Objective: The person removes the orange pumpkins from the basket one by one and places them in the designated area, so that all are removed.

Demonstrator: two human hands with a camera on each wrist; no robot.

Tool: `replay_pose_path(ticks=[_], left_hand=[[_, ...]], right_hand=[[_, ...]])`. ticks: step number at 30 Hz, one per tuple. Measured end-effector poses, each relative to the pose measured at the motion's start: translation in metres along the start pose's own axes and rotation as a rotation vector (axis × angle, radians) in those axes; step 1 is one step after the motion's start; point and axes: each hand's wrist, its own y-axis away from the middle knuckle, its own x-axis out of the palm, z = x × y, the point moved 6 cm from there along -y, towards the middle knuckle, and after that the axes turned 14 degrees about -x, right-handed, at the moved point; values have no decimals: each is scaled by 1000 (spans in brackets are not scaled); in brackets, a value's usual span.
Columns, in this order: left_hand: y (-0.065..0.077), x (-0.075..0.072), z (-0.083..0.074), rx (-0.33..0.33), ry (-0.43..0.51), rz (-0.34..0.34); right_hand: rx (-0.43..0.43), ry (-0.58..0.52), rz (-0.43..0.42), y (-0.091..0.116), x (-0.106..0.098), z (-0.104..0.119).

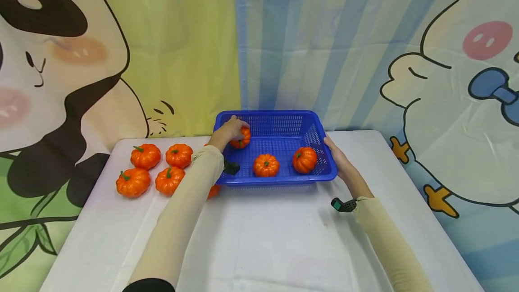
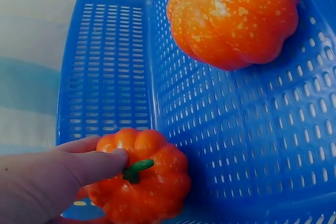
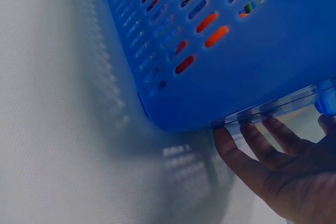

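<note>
A blue perforated basket [image 1: 279, 179] stands at the back of the table. Inside it, near the back left corner, my left hand [image 1: 231, 132] grips a small orange pumpkin [image 2: 144, 182] with a green stem, thumb across its top. Two more pumpkins lie in the basket: one at front centre [image 1: 266, 166], another at the right [image 1: 304, 160]. Against the basket's outer right side rest the fingertips of my right hand [image 1: 338, 159]. In the right wrist view those fingers [image 3: 262, 153] are spread and fairly straight, touching the wall; the thumb is hidden.
Several orange pumpkins [image 1: 134, 182] lie on the white-covered table [image 1: 275, 238], left of the basket. One of them [image 1: 213, 190] is partly hidden by my left sleeve [image 1: 178, 220]. A printed curtain [image 1: 194, 57] hangs right behind the table.
</note>
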Motion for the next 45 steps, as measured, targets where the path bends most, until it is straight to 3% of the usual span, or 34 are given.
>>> replay_pose_path(ticks=[8,18,22,26,29,33,37,41,45], left_hand=[[-3,-4,-1,50,-34,-11],[-4,-8,-2,66,-81,-36],[9,-26,-4,171,-18,-91],[34,-52,2,294,52,-182],[59,-66,16,289,109,-226],[94,-71,45,233,228,-231],[126,-61,77,206,361,-255],[158,-44,110,186,474,-339],[189,-18,144,134,489,-431]], right_hand=[[-15,-5,13,-3,-2,4],[4,17,-5,-4,-3,2],[-5,11,-6,-5,-3,4],[-26,7,7,-9,0,7],[-21,16,7,-10,0,7],[-15,21,9,-8,-1,7],[-22,23,-4,-5,-5,7],[-13,18,-17,-1,-6,4],[9,15,-16,0,-1,0]])
